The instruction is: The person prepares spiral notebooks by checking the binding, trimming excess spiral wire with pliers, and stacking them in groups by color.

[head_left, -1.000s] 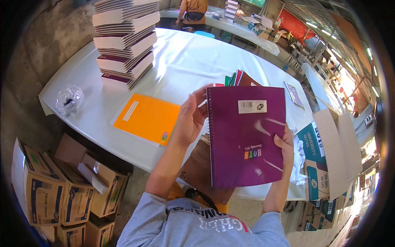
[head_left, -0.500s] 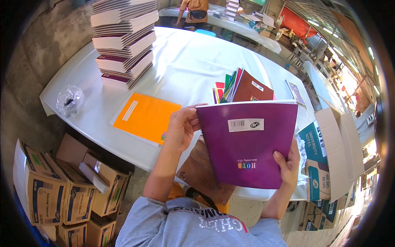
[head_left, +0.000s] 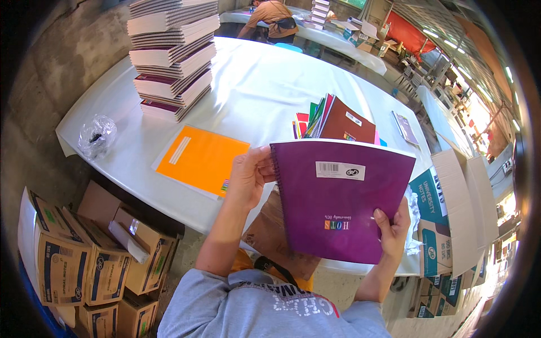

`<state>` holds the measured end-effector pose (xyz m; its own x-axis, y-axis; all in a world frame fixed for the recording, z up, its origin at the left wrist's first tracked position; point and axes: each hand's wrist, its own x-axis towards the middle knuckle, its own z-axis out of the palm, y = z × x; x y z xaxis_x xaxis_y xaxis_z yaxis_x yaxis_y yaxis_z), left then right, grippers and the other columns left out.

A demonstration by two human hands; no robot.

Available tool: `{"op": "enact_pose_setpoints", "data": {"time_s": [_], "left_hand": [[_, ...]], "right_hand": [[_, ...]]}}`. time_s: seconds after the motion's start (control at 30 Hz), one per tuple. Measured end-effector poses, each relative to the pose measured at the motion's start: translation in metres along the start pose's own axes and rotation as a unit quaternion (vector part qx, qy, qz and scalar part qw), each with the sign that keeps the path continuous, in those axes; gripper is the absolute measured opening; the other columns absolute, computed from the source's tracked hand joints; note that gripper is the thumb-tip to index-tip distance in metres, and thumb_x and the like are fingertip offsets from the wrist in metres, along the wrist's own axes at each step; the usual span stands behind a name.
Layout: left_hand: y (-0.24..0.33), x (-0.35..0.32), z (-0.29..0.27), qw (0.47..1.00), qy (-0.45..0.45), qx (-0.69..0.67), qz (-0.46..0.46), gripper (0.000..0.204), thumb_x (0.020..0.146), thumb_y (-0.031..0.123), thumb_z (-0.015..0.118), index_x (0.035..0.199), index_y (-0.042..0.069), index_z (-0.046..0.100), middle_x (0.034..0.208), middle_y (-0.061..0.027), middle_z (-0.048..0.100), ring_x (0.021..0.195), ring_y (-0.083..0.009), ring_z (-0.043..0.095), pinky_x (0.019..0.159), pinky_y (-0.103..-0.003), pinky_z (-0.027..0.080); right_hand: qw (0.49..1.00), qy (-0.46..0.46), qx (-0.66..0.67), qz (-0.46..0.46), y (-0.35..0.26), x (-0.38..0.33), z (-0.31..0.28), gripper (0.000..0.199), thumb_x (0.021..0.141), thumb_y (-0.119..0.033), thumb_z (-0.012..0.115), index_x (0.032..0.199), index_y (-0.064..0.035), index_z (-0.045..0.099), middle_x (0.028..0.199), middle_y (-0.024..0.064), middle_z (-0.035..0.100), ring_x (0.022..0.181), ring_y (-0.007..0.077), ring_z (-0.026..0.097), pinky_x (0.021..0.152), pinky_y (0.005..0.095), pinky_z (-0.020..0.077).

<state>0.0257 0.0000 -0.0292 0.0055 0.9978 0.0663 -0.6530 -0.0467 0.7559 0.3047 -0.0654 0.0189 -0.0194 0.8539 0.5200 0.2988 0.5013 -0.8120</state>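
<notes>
Both my hands hold up a purple spiral notebook in front of me, its printing upside down and a white barcode label near its far edge. My left hand grips the wire-bound edge at its upper left corner. At the lower right edge, my right hand pinches it with the thumb on the cover and the other fingers mostly behind. Left of it, an orange notebook lies on the white-covered table. Past the purple notebook, a fanned pile of notebooks, topped by a brown one, is partly hidden.
A tall stack of spiral notebooks stands at the table's far left, with crumpled clear plastic nearby. Cardboard boxes are piled lower left; an open carton stands at the right. A person bends over a far table.
The purple notebook has turned slightly, its right side shifting a little right and its near edge a little lower. The person at the far table has bent down.
</notes>
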Motion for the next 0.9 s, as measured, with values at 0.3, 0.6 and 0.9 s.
{"op": "enact_pose_setpoints", "data": {"time_s": [0.3, 0.6, 0.9], "left_hand": [[-0.004, 0.002, -0.012, 0.999, -0.035, -0.027, 0.012, 0.025, 0.082, 0.023, 0.051, 0.09, 0.002, 0.062, 0.083, -0.0088, 0.066, 0.072, -0.0176, 0.064, 0.071, -0.032, 0.051], [0.021, -0.008, 0.005, 0.981, -0.021, 0.17, 0.089, 0.026, 0.09, 0.018, 0.053, 0.104, -0.002, 0.06, 0.081, -0.0054, 0.065, 0.072, -0.0109, 0.062, 0.066, -0.026, 0.052], [0.016, -0.01, -0.004, 0.966, 0.034, 0.193, 0.168, 0.025, 0.083, 0.015, 0.064, 0.094, -0.007, 0.063, 0.079, -0.0083, 0.065, 0.071, -0.012, 0.061, 0.068, -0.025, 0.05]], "right_hand": [[0.978, -0.008, -0.18, -0.108, 0.003, -0.017, -0.012, 0.025, 0.078, -0.007, 0.064, 0.101, 0.0017, 0.057, 0.078, 0.0117, 0.066, 0.062, 0.0151, 0.062, 0.058, 0.0245, 0.0472], [0.972, -0.052, -0.187, -0.133, -0.007, -0.017, -0.013, 0.025, 0.077, -0.003, 0.061, 0.101, -0.0018, 0.061, 0.093, 0.0168, 0.066, 0.066, 0.0178, 0.066, 0.058, 0.0236, 0.0485], [0.968, -0.085, -0.114, -0.207, -0.013, -0.019, 0.006, 0.035, 0.07, 0.004, 0.05, 0.103, -0.0018, 0.062, 0.096, 0.0191, 0.065, 0.076, 0.0257, 0.068, 0.064, 0.027, 0.0526]]}}
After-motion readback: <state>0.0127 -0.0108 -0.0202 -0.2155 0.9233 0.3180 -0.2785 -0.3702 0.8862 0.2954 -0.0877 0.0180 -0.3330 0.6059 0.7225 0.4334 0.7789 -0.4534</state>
